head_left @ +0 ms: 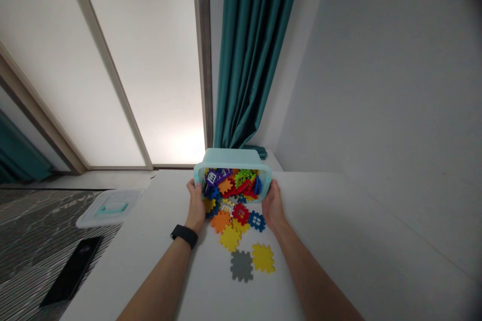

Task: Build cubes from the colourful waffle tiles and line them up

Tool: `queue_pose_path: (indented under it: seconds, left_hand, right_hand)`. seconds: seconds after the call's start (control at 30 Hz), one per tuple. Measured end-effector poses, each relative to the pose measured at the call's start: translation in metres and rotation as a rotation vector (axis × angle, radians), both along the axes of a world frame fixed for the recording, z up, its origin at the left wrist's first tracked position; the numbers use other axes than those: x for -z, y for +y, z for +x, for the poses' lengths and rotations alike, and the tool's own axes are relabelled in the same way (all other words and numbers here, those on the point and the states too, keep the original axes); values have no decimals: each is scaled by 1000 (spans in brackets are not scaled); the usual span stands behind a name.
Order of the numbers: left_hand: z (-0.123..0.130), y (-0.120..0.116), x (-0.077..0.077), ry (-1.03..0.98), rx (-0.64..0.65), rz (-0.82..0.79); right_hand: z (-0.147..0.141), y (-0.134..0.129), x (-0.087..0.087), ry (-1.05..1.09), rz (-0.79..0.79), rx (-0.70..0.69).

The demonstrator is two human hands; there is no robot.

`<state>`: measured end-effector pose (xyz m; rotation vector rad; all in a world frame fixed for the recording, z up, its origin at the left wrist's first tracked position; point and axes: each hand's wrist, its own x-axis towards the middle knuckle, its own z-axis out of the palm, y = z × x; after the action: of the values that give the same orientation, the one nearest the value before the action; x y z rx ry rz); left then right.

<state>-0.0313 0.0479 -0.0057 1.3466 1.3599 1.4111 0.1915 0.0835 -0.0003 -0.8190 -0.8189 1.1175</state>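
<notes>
A light teal plastic bin is tipped on its side, its mouth facing me. My left hand grips its left side and my right hand its right side; some fingers are hidden behind it. Inside lie many interlocking plastic pieces in purple, red, green, orange and blue. More have spilled onto the table in front: an orange piece, a red window piece, a blue window piece and a yellow piece. Nearer to me are a grey square piece and another yellow square piece.
The white table runs to a grey wall on the right. Left of it, lower down, are a clear lid with a teal handle and a black phone-like slab. A green curtain hangs behind the bin.
</notes>
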Motion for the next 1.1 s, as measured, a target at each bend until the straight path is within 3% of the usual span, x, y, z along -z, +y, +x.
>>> queue_pose_path:
  seconds: [0.13, 0.5, 1.1]
  left_hand:
    - [4, -2, -3, -186, -171, 89]
    - [2, -10, -7, -240, -233, 138]
    - [-13, -18, -18, -216, -104, 150]
  right_hand:
    - [-3, -4, -7, 145, -4, 12]
    - [-4, -4, -13, 250, -37, 4]
    - [0, -2, -9, 287, -47, 18]
